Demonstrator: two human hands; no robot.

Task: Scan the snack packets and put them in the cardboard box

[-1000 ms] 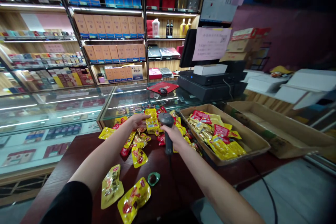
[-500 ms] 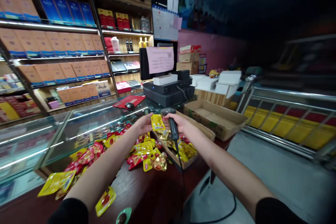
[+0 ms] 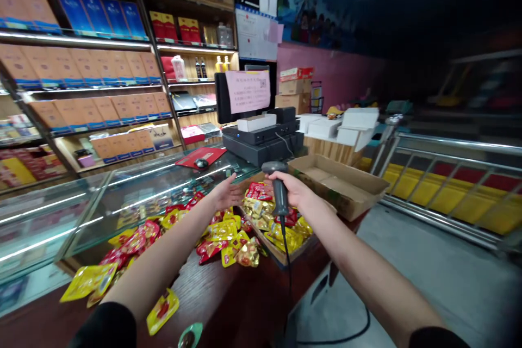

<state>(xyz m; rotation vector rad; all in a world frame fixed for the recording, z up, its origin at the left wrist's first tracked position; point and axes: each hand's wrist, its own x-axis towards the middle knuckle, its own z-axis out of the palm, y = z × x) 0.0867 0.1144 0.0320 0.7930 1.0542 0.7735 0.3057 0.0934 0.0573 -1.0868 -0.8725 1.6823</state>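
My right hand (image 3: 291,186) is wrapped round the handle of a dark grey barcode scanner (image 3: 280,196), whose cord hangs down past the counter edge. Beneath the scanner sits a cardboard box (image 3: 281,254) filled with small snack packets (image 3: 261,207) in yellow, red and gold. To the left of the box, my left hand (image 3: 227,194) is open with its fingers apart and nothing in it. Under and beside my left arm, loose yellow and red packets (image 3: 222,231) lie heaped on the dark counter (image 3: 204,293). A single yellow packet (image 3: 163,311) lies nearer to me.
An open cardboard box (image 3: 338,185) stands behind the filled one. Farther back are a monitor (image 3: 222,99) and a black cash drawer (image 3: 261,149). A glass display case (image 3: 134,179) runs along the left. Metal railing (image 3: 448,157) stands at the right.
The yellow packet that was at my left hand has left it and no longer stands out from those in the box. My right hand with the scanner has shifted slightly right.
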